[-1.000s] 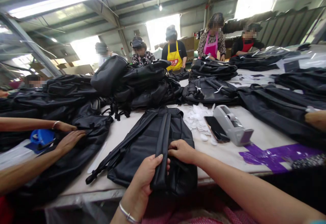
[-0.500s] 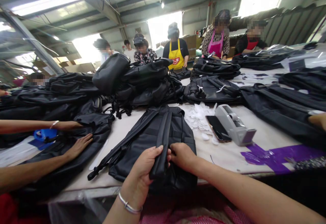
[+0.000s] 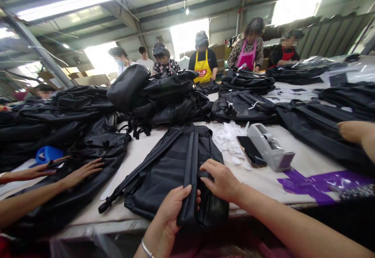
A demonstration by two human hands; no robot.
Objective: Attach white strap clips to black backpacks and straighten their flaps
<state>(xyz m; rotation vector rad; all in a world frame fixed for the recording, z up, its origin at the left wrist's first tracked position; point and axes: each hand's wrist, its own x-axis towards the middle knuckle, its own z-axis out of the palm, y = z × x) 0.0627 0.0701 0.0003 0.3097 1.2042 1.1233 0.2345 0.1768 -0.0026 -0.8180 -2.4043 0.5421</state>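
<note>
A black backpack (image 3: pixel 158 180) lies in front of me with its strap side up, its lower end at the table's near edge. My left hand (image 3: pixel 175 203) is closed round the lower part of a wide shoulder strap (image 3: pixel 191 164), thumb on top. Just right of that strap is my right hand (image 3: pixel 221 180), held over the bag. Its thumb and forefinger are apart and nothing shows between them. The other strap (image 3: pixel 131 176) trails off the bag's left side onto the table.
White tags (image 3: pixel 230 138), a phone (image 3: pixel 251 151) and a grey tape dispenser (image 3: pixel 271 148) sit right of the bag, above purple tape (image 3: pixel 316 181). Black bags (image 3: pixel 164 97) are piled behind. A co-worker's hands (image 3: pixel 83 174) work at left; another's hand (image 3: pixel 356 133) reaches in at right.
My right hand has come off the strap and its fingers have parted. My left hand has slid slightly down and right, still holding the strap. The left co-worker's far hand has drawn back.
</note>
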